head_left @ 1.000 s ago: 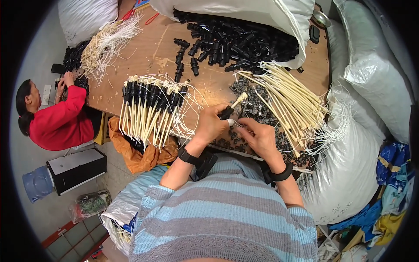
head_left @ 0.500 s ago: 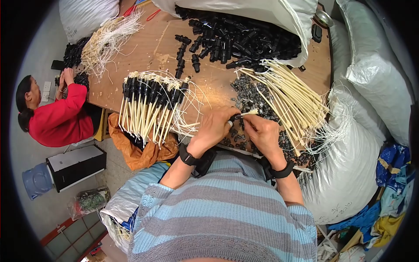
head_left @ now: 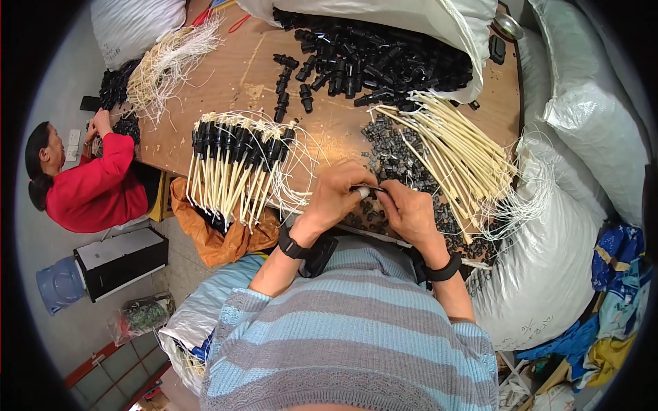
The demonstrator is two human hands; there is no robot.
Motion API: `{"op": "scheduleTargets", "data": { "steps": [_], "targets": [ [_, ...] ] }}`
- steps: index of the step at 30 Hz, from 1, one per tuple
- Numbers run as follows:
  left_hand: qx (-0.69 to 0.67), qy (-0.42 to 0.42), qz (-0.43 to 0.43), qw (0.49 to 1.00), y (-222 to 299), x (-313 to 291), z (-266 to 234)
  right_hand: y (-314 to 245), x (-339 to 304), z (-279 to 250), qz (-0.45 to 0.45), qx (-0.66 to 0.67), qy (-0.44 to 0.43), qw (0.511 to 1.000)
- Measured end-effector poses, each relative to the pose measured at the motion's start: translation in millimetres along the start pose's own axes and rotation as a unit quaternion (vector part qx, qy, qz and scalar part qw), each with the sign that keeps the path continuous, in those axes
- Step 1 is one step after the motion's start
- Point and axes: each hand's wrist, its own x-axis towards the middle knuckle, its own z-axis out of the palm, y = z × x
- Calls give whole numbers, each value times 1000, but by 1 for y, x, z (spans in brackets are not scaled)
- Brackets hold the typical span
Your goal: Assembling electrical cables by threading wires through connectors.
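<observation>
Over the table's near edge, my left hand (head_left: 334, 194) is closed with its fingers pinched on a small black plastic piece (head_left: 371, 188). My right hand (head_left: 412, 209) pinches the other end of that piece. Fingers cover most of it, so its exact shape is hidden. Left of my left hand lies a row of cream tubes fitted with black connectors (head_left: 236, 147), white wires trailing from them. Beyond and right of my right hand are scattered small dark clips (head_left: 394, 151) and a bundle of plain cream tubes (head_left: 459, 164).
Black connectors (head_left: 356, 58) spill from a white sack (head_left: 411, 17) onto the wooden table (head_left: 233, 75). Full white sacks (head_left: 548, 274) crowd the right side. A co-worker in red (head_left: 89, 178) sits at the left end. An orange cloth bag (head_left: 212, 240) hangs below the near edge.
The cream tip that stuck out between my hands no longer shows. My right hand has shifted slightly left, closer to the left hand. The co-worker's hands have moved a little.
</observation>
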Motion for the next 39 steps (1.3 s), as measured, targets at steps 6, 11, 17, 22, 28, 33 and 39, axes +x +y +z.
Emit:
{"op": "scheduleTargets", "data": {
  "steps": [6,11,17,22,28,33,39],
  "targets": [
    [-5,67,64,996,-3,-5,7,7,-7,8,26,78,15,997],
    [-5,48,52,997,-6,-4,9,15,-10,17,16,112,12,994],
    [101,54,-3,993,-20,22,7,23,-10,14,141,181,21,973],
    [202,4,35,979,-52,56,9,29,-11,14,209,210,39,954],
    [-71,32,-85,993,-4,30,29,40,-10,14,294,252,41,921],
    [115,25,154,981,9,24,40,31,-5,14,272,263,36,925],
    [-129,77,-78,986,5,16,33,15,-1,16,141,101,147,974]
  ]
}}
